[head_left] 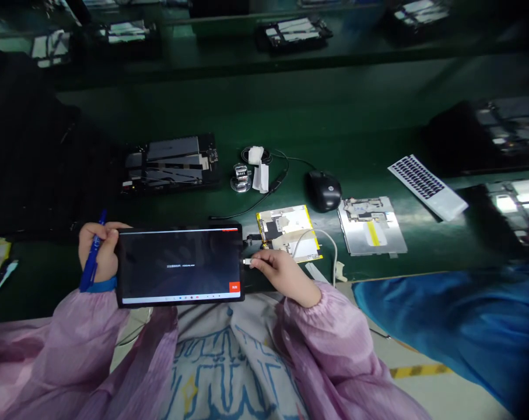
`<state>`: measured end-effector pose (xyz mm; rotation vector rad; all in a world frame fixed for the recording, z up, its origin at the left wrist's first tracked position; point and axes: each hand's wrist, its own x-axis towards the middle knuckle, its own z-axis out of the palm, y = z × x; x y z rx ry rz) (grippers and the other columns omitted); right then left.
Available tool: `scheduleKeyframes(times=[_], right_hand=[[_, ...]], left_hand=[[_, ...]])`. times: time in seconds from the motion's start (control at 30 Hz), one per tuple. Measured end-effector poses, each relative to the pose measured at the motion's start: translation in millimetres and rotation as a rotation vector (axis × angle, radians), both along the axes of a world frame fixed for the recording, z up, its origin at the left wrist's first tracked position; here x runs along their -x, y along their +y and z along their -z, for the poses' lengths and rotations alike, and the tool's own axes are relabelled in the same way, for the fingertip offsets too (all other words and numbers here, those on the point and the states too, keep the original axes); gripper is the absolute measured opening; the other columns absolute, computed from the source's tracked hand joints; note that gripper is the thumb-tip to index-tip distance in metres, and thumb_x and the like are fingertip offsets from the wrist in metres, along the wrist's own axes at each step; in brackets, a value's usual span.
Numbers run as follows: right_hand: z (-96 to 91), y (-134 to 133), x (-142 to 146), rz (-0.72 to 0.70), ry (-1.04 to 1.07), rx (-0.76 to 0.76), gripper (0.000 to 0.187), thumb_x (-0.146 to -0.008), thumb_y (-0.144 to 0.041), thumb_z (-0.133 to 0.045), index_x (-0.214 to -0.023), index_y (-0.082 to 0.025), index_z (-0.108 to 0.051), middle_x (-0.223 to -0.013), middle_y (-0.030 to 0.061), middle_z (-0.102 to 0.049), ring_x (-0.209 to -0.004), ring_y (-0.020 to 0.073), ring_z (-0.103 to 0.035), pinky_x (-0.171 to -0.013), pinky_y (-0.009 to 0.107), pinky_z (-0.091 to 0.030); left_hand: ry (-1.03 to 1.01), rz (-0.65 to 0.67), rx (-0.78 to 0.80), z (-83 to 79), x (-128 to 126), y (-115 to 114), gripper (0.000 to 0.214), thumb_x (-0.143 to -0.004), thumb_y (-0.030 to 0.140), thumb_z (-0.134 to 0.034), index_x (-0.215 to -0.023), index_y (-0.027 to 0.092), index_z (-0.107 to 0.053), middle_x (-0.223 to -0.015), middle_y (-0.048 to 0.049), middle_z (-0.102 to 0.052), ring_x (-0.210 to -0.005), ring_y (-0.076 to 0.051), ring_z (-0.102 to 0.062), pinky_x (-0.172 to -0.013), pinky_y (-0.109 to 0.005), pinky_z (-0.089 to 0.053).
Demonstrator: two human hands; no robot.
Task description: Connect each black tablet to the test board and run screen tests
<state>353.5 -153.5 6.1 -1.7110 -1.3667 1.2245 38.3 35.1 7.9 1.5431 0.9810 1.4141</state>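
Note:
A black tablet [179,265] with a dark, lit screen and a red button in its lower right corner is held over my lap at the table's near edge. My left hand [98,252] grips its left edge and also clasps a blue pen [91,256]. My right hand [278,273] pinches a white cable plug [247,262] at the tablet's right edge; whether the plug is in the port I cannot tell. The white cable [323,239] loops away to the right over the table.
On the green table [356,134] lie an opened tablet [170,165], a black mouse [324,191], a yellow-edged battery part [289,231], a metal back plate [372,226], a white sticker strip [427,185] and a small metal stand [241,177]. A blue-sleeved person [456,321] is at right.

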Motion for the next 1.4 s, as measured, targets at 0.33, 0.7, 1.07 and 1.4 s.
scheduleKeyframes(times=[0.33,0.7,1.07,1.4], right_hand=[[6.7,0.0,0.7,0.042,-0.005,-0.025,0.026,-0.088,-0.034,-0.05,-0.075,-0.018,-0.065,-0.069,0.0031,-0.066,-0.065,0.0164,-0.059,-0.063,0.028,-0.042],[-3.3,4.0,-3.1,-0.028,-0.117,-0.041,0.026,-0.089,-0.031,-0.049,-0.07,-0.019,-0.062,-0.062,0.0011,-0.061,-0.057,0.014,-0.052,-0.057,0.026,-0.036],[0.7,10.8,-6.8,-0.087,-0.062,-0.009,0.026,-0.087,-0.029,-0.048,-0.065,-0.019,-0.058,-0.061,0.0004,-0.059,-0.058,0.0134,-0.053,-0.057,0.026,-0.036],[1.0,6.2,1.7,-0.038,-0.13,-0.042,0.029,-0.087,-0.029,-0.048,-0.061,-0.021,-0.055,-0.055,-0.0004,-0.055,-0.053,0.0139,-0.051,-0.053,0.026,-0.034]], left_hand=[[0.035,-0.036,0.007,-1.2,-4.6,-5.4,0.035,-0.07,0.03,-0.073,-0.072,0.019,-0.039,-0.066,-0.0013,-0.07,-0.056,-0.014,-0.06,-0.055,-0.024,-0.045],[0.033,-0.044,0.033,-1.4,-6.5,-4.0,0.038,-0.068,0.032,-0.074,-0.073,0.019,-0.039,-0.067,-0.0002,-0.07,-0.057,-0.014,-0.06,-0.058,-0.026,-0.046],[0.041,0.003,0.015,-1.4,-5.8,-2.9,0.039,-0.07,0.034,-0.075,-0.073,0.019,-0.039,-0.065,0.0007,-0.068,-0.058,-0.013,-0.06,-0.057,-0.023,-0.042],[0.033,-0.01,0.05,-0.1,-5.6,-4.7,0.037,-0.07,0.032,-0.073,-0.073,0.02,-0.038,-0.068,-0.0023,-0.069,-0.059,-0.016,-0.061,-0.057,-0.026,-0.043]])
